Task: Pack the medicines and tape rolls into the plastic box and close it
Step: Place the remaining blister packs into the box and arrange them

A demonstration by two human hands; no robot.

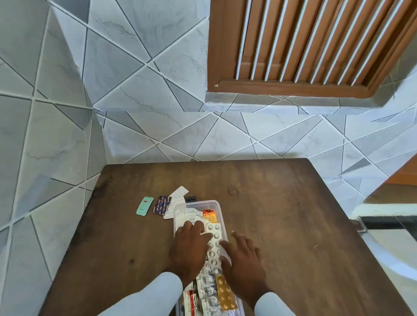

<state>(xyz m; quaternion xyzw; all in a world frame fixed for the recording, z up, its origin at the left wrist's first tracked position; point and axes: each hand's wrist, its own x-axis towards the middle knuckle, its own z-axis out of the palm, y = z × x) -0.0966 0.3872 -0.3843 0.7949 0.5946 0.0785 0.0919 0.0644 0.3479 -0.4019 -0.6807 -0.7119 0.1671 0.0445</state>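
Both hands, left (190,244) and right (242,252), fingers flat, press silver blister strip (214,245) inside plastic box (241,315); best pushed level below rim.

No text is legible. A white strip (187,213) in the box (224,227) carries upside-down print, too blurred to read. The dark blue strip (161,205) on the bench (295,235) bears repeated orange lettering, unreadable. The green strip (145,205) has a red mark, illegible.
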